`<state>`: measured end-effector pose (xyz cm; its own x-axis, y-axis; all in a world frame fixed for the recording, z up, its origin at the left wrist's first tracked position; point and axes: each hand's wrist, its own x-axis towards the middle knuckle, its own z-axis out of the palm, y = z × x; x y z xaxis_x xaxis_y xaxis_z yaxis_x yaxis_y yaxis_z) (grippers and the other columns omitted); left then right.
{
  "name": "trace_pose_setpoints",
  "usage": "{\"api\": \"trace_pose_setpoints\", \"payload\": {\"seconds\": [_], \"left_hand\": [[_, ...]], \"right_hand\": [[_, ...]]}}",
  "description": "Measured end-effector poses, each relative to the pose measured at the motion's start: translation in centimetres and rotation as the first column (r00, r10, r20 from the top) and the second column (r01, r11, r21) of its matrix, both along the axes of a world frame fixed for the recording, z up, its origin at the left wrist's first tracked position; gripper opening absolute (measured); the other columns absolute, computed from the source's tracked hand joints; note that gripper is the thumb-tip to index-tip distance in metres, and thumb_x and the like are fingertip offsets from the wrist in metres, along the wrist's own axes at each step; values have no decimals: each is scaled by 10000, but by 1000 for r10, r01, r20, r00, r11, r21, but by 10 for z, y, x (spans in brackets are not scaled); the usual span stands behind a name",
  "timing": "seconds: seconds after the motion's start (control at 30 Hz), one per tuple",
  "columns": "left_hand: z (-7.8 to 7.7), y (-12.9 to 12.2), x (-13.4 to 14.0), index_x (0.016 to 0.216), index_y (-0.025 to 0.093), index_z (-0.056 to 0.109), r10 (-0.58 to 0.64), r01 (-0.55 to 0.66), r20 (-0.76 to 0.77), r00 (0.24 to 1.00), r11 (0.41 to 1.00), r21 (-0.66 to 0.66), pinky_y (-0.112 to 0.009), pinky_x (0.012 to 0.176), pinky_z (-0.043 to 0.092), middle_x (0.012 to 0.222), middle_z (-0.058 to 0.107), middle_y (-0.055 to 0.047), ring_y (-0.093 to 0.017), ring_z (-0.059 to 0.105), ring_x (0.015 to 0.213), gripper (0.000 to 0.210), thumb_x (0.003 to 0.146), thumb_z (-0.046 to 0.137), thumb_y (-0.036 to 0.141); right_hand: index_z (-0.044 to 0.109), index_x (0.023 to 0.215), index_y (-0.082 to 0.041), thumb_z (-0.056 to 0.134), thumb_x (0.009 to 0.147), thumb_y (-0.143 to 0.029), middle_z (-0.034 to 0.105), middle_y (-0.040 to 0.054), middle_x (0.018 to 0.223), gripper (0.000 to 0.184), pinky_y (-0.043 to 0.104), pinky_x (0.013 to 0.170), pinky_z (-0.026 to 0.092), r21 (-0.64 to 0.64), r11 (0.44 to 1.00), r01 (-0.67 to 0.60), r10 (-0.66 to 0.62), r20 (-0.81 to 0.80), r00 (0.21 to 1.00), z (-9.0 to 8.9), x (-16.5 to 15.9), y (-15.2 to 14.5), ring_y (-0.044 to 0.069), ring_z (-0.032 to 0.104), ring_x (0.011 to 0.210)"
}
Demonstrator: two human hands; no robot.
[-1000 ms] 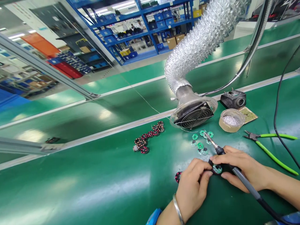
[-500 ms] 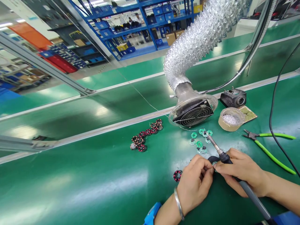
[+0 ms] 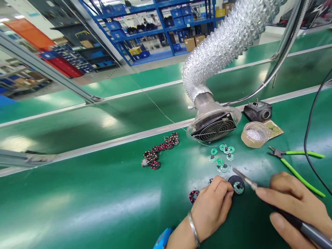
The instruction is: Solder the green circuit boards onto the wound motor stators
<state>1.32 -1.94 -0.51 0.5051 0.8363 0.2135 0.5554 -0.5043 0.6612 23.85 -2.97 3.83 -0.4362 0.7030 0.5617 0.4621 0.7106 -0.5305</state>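
My right hand point(image 3: 298, 204) is wrapped around a soldering iron point(image 3: 287, 211), its metal tip pointing up and left. Just left of that tip lies a round black base point(image 3: 230, 179) carrying a small ring-shaped green circuit board point(image 3: 238, 188). My left hand point(image 3: 212, 204) is closed in a pinch at the left edge of the base; whatever sits between its fingertips is hidden. Beside my left hand, a red-and-black wound coil ring point(image 3: 193, 196) is partly covered. Several loose green circuit boards point(image 3: 219, 162) lie beyond the hands.
A fume extractor point(image 3: 214, 128) hangs behind the boards on a silver duct point(image 3: 207, 58). On the right are a tub point(image 3: 252, 142) of shiny bits, a black block point(image 3: 258, 110), green-handled pliers point(image 3: 293, 169) and a black cable point(image 3: 307, 138). More coil rings point(image 3: 155, 148) stand left.
My right hand has drawn back to the right with the soldering iron, its tip lower, uncovering the black base and board. My left hand remains pinched beside them.
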Motion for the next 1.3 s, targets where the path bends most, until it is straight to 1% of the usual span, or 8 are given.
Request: {"api": "trace_pose_setpoints", "payload": {"seconds": [0.13,0.27,0.47,0.73,0.93,1.13,1.23,1.3], "left_hand": [[-2,1,-1,954,213,505,-9,9,-9,1000,1000,29,-242,627,497,878,594,-32,-156,600,741,120,924,428,127],[-3,1,-2,957,213,493,-19,19,-21,1000,999,27,-263,641,508,885,593,-37,-167,601,750,123,925,416,121],[-3,1,-2,975,212,486,-30,30,-28,999,1000,9,-272,655,519,912,587,-44,-169,602,756,119,936,407,132],[-5,0,-1,971,214,483,-17,18,-32,999,1000,17,-273,625,526,896,584,-42,-169,599,723,117,934,406,134],[-5,0,-1,971,215,483,-17,17,-34,999,1000,16,-284,627,537,898,587,-43,-171,601,713,114,941,397,146],[-5,1,0,975,215,483,-18,18,-44,999,1000,20,-290,629,545,895,589,-44,-174,605,715,121,937,395,141],[-5,0,0,975,215,484,-18,19,-50,999,1000,16,-291,630,545,896,590,-43,-176,606,719,122,936,395,141],[-5,0,0,974,214,485,-18,19,-54,998,1000,11,-292,637,544,899,590,-43,-176,608,725,122,936,396,140]], "right_hand": [[559,1162,-280,465,899,-189,624,65,709,293,412,527,497,-53,997,63,-64,-4,998,-2,-5,-13,270,643,681],[551,1071,-276,453,907,-202,606,50,658,205,417,519,485,-62,997,37,-38,-7,999,-4,-9,-12,255,620,602],[557,1066,-279,475,862,-168,588,44,643,246,415,514,472,-75,997,31,-33,-28,999,-4,-15,-7,247,590,564],[552,1020,-259,454,896,-176,607,47,643,178,397,515,461,-46,998,37,-38,-6,999,-3,-15,-10,244,610,588],[579,953,-212,429,914,-162,609,28,657,162,352,559,478,15,998,66,-66,5,998,-2,-17,-8,204,619,599],[573,950,-195,392,967,-203,604,29,637,181,346,569,479,33,999,25,-26,11,1000,-3,-13,-7,194,615,590],[569,977,-194,372,982,-219,624,46,660,199,345,574,489,45,999,-15,13,47,999,0,-5,-6,205,640,639],[576,994,-199,397,974,-218,641,55,708,181,349,622,514,55,998,6,-9,54,999,2,-1,-4,214,661,705]]}}
